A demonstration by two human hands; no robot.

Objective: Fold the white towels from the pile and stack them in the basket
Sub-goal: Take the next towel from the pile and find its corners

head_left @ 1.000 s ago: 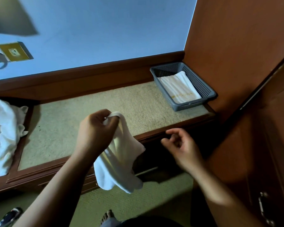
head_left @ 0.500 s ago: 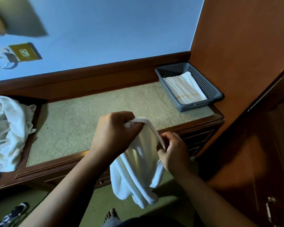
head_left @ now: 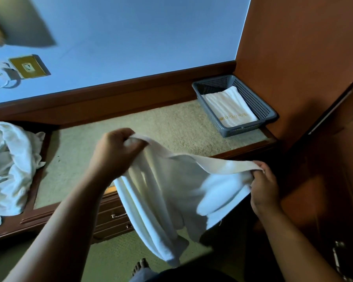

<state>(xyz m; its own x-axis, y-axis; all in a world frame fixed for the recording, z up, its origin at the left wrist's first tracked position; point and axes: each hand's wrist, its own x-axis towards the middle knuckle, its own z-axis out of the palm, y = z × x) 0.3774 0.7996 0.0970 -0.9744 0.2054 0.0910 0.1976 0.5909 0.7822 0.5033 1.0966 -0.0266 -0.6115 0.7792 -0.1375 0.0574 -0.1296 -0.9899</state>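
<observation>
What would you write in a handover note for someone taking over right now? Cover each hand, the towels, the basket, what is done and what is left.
Left hand: grips one top corner of the white towel.
Right hand: pinches the far end of the same edge; the towel hangs spread between them, not yet folded.
Pile: crumpled at the ledge's left end.
Basket: at the right end, one folded towel inside.
Done: one towel stacked. Left: fold this one, stack it, then the pile.
</observation>
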